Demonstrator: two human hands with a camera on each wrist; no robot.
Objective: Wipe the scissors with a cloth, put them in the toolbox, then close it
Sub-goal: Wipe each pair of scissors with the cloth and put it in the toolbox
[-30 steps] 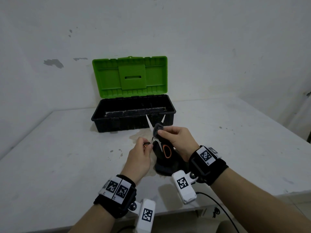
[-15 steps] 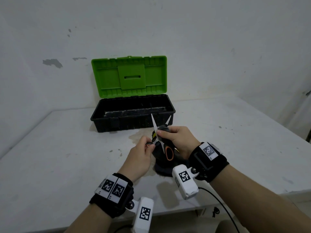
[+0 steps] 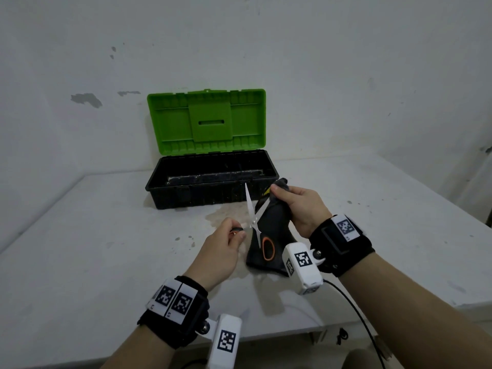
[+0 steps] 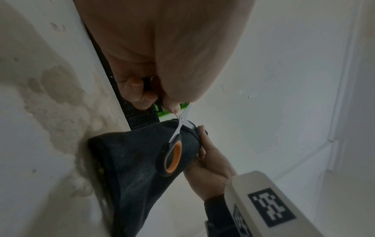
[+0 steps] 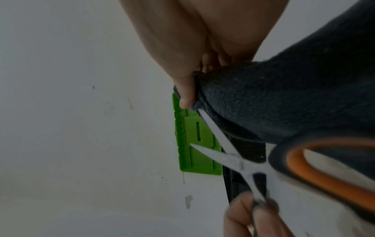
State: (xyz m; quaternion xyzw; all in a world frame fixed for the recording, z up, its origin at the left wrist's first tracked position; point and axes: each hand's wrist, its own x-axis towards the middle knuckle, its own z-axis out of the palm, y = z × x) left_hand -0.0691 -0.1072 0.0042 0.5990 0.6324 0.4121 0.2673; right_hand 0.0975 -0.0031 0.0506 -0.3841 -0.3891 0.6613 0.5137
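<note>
The scissors (image 3: 253, 219) (image 4: 178, 129) (image 5: 233, 162) have orange-and-black handles and stand with blades spread apart, just in front of the toolbox. My left hand (image 3: 229, 241) (image 4: 150, 94) grips one handle loop. My right hand (image 3: 298, 206) (image 4: 205, 154) (image 5: 188, 89) holds a dark grey cloth (image 3: 271, 233) (image 4: 140, 157) (image 5: 284, 99) pinched round the tip of the right blade; the cloth hangs down to the table. The other handle loop (image 3: 268, 249) hangs free against the cloth. The toolbox (image 3: 210, 179) is black, its green lid (image 3: 207, 121) standing upright and open.
A white table (image 3: 93, 249) bears a damp stain (image 3: 223, 217) under my hands. A white wall rises right behind the toolbox. A black cable (image 3: 354, 310) hangs off the table's near edge at the right.
My right hand has slid with the cloth up the right blade from near the pivot to its tip. The scissors rose slightly; my left hand kept its grip.
</note>
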